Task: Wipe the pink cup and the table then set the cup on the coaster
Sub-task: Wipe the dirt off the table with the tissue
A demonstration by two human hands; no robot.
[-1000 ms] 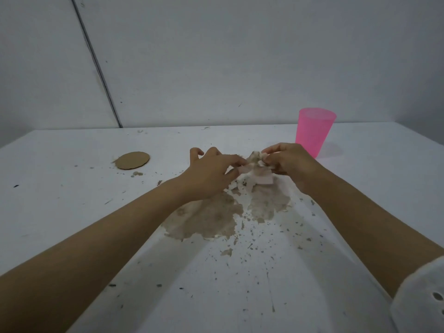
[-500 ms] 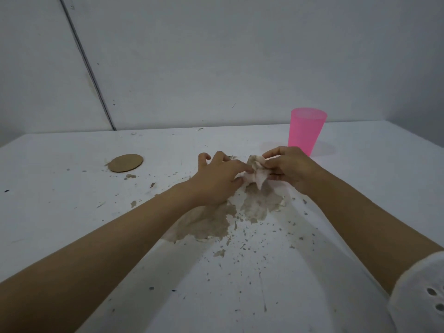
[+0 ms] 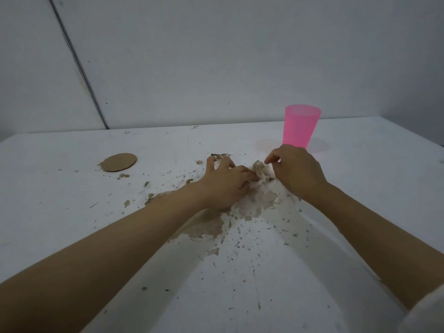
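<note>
Your left hand [image 3: 225,186] and right hand [image 3: 296,170] met over a crumpled, stained tissue [image 3: 262,175] on the white surface [image 3: 72,200]. Your left fingers [image 3: 245,173] pinched the tissue's near edge, the outer ones spread on the surface. Your right fingers [image 3: 270,159] were curled together at the wad's top, touching it; whether they gripped it could not be told. A brown spill [image 3: 254,207] with scattered specks lay under and in front of your hands. The pink cup [image 3: 301,126] stood upright just behind your right hand. The round brown coaster [image 3: 119,162] lay bare, well apart to the left.
</note>
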